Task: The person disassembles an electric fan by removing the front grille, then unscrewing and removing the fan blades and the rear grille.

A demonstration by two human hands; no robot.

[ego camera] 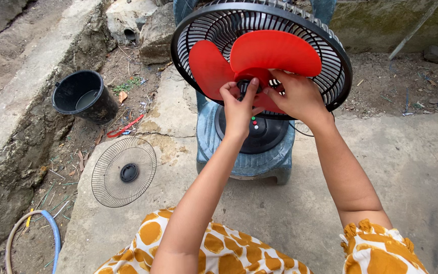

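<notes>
A desk fan stands on a blue plastic stool (pixel 244 162), its black rear grille (pixel 330 56) facing me with the front cover off. Its red blade (pixel 275 50) sits on the hub. My left hand (pixel 238 107) pinches the small black cap at the blade's centre with thumb and fingers. My right hand (pixel 297 96) grips the lower red blade just beside the hub, steadying it. The fan's black round base (pixel 264 134) with small coloured buttons shows below my hands.
The fan's black wire front grille (pixel 123 172) lies flat on the concrete to the left. A black bucket (pixel 84 96) stands in the dirt beyond it, near a red strip (pixel 125 127). A hose (pixel 31 238) curves at bottom left. Stone walls border the left and back.
</notes>
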